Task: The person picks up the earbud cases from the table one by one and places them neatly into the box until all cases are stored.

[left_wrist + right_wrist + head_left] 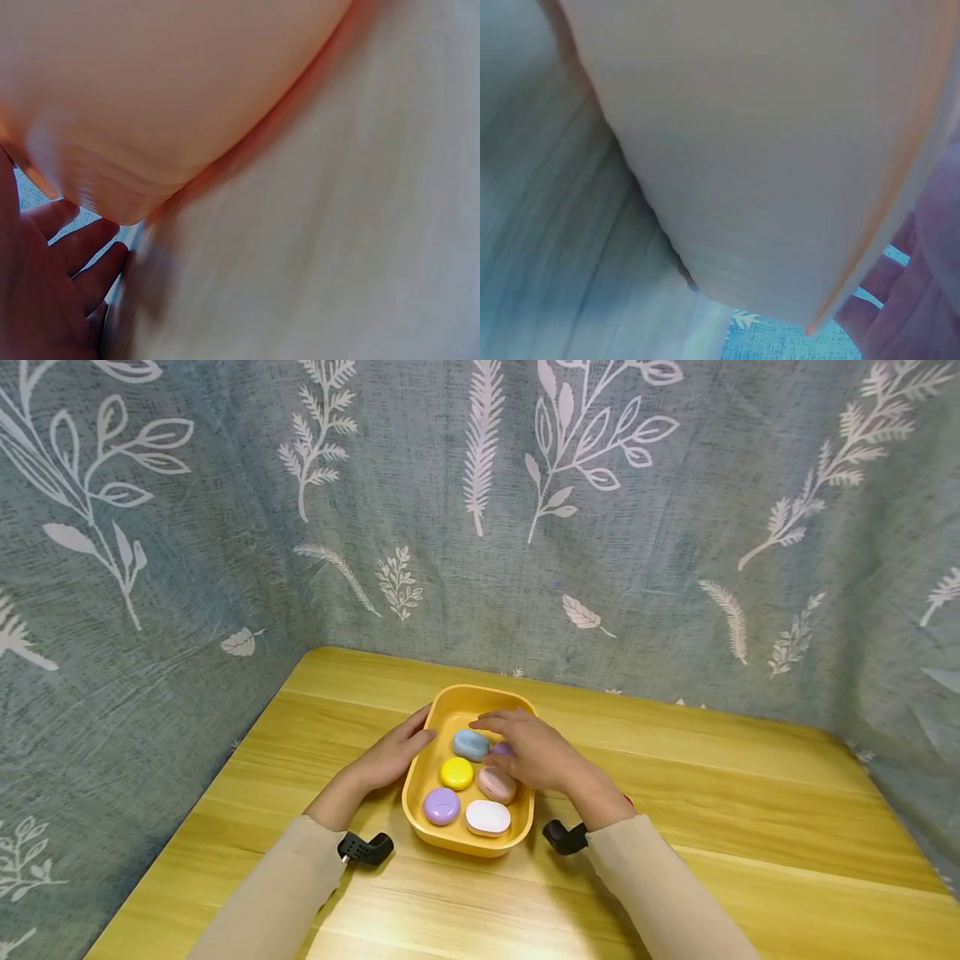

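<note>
An orange-yellow plastic bin (468, 846) with rounded corners stands on the table. At its left side my left hand (386, 760) holds the wall, thumb over the rim and fingers along the outside; the left wrist view shows those fingers (91, 244) beside the wall. My right hand (536, 747) reaches over the right rim, fingers spread above the inside. Beneath it a purple soap-like piece (503, 748) is partly hidden. Around it lie smooth rounded pieces: a blue one (471, 745), yellow one (457, 773), pink one (497, 785), another purple one (442, 807) and white one (487, 818).
The wood-grain table (750, 827) extends to both sides of the bin. A grey-blue curtain (450, 593) with white leaf prints hangs behind the table and along its left. Black wrist cameras sit at both sleeve cuffs, the left camera (365, 848) close to the bin.
</note>
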Available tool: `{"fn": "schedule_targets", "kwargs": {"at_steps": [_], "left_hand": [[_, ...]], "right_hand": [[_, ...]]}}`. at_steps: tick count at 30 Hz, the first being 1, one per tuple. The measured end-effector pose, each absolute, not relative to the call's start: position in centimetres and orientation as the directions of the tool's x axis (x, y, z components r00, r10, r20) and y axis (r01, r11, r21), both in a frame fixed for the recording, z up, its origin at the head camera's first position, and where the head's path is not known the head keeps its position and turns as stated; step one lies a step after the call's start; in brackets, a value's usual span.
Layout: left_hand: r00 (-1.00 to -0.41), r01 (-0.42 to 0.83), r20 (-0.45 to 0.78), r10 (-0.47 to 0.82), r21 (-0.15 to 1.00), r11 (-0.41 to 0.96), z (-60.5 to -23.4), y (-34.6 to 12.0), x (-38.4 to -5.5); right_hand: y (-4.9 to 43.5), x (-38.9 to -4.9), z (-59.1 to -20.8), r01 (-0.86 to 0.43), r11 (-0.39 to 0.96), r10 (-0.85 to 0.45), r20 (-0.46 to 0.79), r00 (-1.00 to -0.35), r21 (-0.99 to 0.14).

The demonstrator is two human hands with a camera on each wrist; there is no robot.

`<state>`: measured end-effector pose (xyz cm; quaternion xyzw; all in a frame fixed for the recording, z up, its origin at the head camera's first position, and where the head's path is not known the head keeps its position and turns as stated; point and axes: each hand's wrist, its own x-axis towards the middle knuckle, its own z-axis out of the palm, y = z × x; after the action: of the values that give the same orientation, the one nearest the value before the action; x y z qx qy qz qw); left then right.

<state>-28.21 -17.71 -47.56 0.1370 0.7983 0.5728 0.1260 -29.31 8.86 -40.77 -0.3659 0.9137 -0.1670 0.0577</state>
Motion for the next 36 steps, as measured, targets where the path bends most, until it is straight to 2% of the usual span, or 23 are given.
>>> {"fn": "schedule_targets", "kwargs": {"at_steps": [15, 22, 36], "left_hand": [[-0.931, 0.077, -0.041, 0.361, 0.949, 0.305, -47.6, -17.8, -28.1], [-0.925, 0.079, -0.038, 0.379, 0.954, 0.289, -47.7, -17.8, -28.2], [-0.928, 0.074, -0.041, 0.370, 0.953, 0.293, -47.8, -17.8, -28.3]], "right_hand": [[11.0, -27.8, -39.5, -0.641, 0.681, -0.657, 0.090, -0.748, -0.356], [12.5, -27.1, -39.1, -0.651, 0.687, -0.640, 0.156, -0.753, -0.325], [15.5, -26.3, -39.3, -0.601, 0.735, -0.570, 0.193, -0.798, -0.314]]}}
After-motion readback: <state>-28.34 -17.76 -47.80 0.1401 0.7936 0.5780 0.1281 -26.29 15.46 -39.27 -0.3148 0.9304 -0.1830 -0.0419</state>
